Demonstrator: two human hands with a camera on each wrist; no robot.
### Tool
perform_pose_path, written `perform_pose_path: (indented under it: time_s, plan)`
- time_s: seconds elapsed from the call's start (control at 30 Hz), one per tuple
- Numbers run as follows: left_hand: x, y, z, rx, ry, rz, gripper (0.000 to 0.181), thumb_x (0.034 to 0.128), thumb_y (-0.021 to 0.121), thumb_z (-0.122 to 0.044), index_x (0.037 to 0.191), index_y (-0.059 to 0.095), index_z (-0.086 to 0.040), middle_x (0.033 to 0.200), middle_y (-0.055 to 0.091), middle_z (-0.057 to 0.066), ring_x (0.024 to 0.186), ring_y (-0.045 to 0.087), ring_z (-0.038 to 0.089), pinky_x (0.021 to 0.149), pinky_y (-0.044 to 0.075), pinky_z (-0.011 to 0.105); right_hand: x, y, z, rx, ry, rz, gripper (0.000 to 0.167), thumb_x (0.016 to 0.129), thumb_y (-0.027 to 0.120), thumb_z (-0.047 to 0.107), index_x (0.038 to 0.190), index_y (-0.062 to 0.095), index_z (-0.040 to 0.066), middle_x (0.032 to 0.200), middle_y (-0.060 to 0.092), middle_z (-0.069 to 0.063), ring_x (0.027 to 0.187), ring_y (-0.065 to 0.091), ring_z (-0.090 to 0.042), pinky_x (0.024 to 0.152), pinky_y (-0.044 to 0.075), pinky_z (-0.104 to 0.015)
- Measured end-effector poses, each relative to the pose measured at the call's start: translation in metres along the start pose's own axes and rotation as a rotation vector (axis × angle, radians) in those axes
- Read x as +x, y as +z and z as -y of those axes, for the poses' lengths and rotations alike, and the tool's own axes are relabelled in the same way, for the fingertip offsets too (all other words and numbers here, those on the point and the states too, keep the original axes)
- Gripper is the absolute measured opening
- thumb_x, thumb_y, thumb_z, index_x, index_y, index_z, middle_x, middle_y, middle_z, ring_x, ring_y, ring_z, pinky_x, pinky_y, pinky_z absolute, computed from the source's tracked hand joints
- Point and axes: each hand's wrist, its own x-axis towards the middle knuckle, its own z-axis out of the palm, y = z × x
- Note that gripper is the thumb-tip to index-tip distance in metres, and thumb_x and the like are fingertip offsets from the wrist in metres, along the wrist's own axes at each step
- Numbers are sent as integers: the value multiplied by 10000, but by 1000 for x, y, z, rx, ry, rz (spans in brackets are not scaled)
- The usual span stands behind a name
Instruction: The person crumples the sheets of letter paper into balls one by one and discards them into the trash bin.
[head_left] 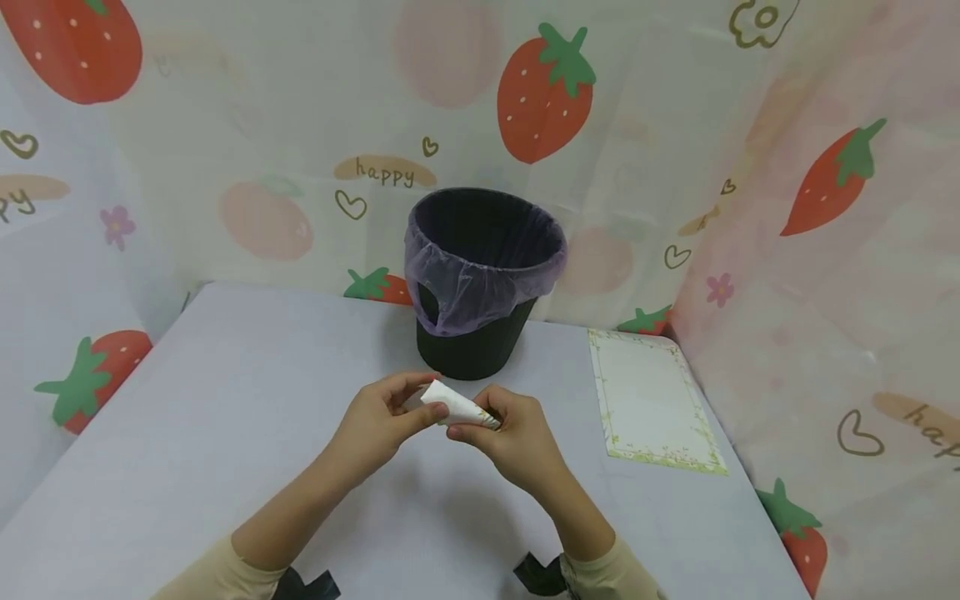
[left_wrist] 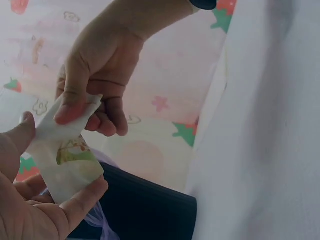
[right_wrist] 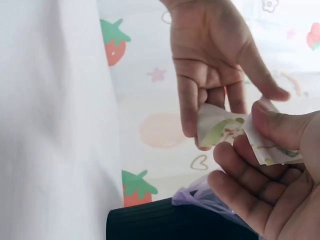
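In the head view both hands are together over the table, in front of the trash bin (head_left: 468,350). Between them is a white sheet of paper (head_left: 456,406), folded or rolled into a tapering shape. My left hand (head_left: 378,421) holds its wider end between thumb and fingers. The narrow end is pinched by my right hand (head_left: 521,433), thumb against fingers. From the left wrist, the paper (left_wrist: 72,167) shows a green and brown print on its outer face. The right wrist view shows the paper's layered corner (right_wrist: 270,150) under the right thumb.
A purple bag (head_left: 472,287) lines the bin and folds over its rim. Another sheet with a yellow-green floral border (head_left: 660,400) lies flat at the table's right side. Strawberry-print curtains (head_left: 300,125) surround the white table (head_left: 225,400) at the back and sides.
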Motion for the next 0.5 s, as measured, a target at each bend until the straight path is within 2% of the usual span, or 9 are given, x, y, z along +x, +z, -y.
perform_pose_path:
  time_s: [0.13,0.23,0.4,0.5]
  plan:
    - [-1,0,0,-104,14,26,544,866,830,-365,1327,682,-116,1270,709,78,998,716,191,866,597,267,-2,6,2,-98,-77,-53,250,773,910,222,787,666,167,721,641,71,612,530,-90,502,433,-220]
    - [-2,2,0,-168,28,27,440,887,821,-291,1243,715,-55,1187,730,102,997,721,234,891,601,311,-2,9,2,-116,-107,-69,244,766,913,191,777,670,171,728,646,88,613,528,-81,501,429,-215]
    - [0,2,2,-208,16,-7,309,895,814,-241,1060,738,10,964,748,44,930,689,213,890,576,325,0,11,0,-69,-109,-19,232,777,904,204,771,677,159,730,658,79,643,516,-74,519,398,-197]
    - [2,1,5,-268,-7,3,216,914,793,-206,963,736,-4,865,733,-14,894,664,181,896,553,333,1,9,-2,15,-96,33,209,791,889,180,780,687,128,749,703,32,667,573,-75,545,432,-189]
